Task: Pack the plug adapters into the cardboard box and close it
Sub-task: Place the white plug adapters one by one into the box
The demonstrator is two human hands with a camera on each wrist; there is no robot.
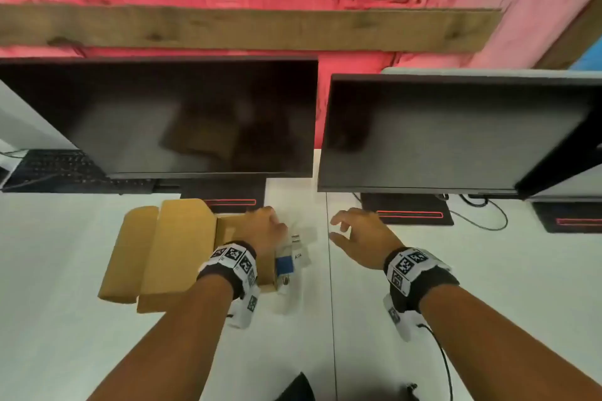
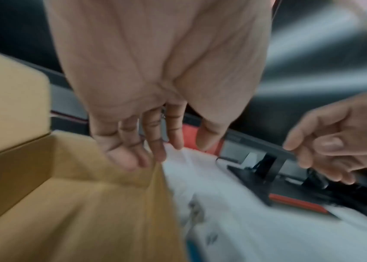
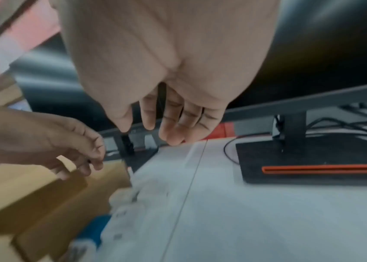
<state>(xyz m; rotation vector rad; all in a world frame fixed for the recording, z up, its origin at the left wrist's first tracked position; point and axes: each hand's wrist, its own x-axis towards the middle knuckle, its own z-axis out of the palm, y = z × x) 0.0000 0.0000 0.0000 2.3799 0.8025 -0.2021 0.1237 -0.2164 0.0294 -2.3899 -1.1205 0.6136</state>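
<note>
1. While the left hand [image 1: 265,231] reaches over the open box [image 1: 182,247], its fingers [image 2: 155,145] are stretched out straight at the far right corner of the box; the left wrist view shows them at the top edge of the box's right wall, though blur hides whether they truly touch it. It grasps nothing.
2. The right hand [image 1: 361,234] hovers above the table [image 1: 488,303], well to the right of the box, fingers loosely spread and a little curled, holding nothing.
3. The box stands near the back edge of the table, in front of the left monitor [image 1: 163,117], its lid flaps [image 1: 136,251] folded out to the left. What lies inside cannot be made out.
4. The adapters [image 1: 294,254] lie on the table just beside the box's right wall, between the two hands: pale ones with metal pins, and a blue one [image 1: 285,265] nearest the box.
5. A right monitor [image 1: 449,137] stands behind the right hand, its black base [image 1: 410,215] marked with a red stripe. A keyboard [image 1: 58,169] sits at the table's far left.
</note>
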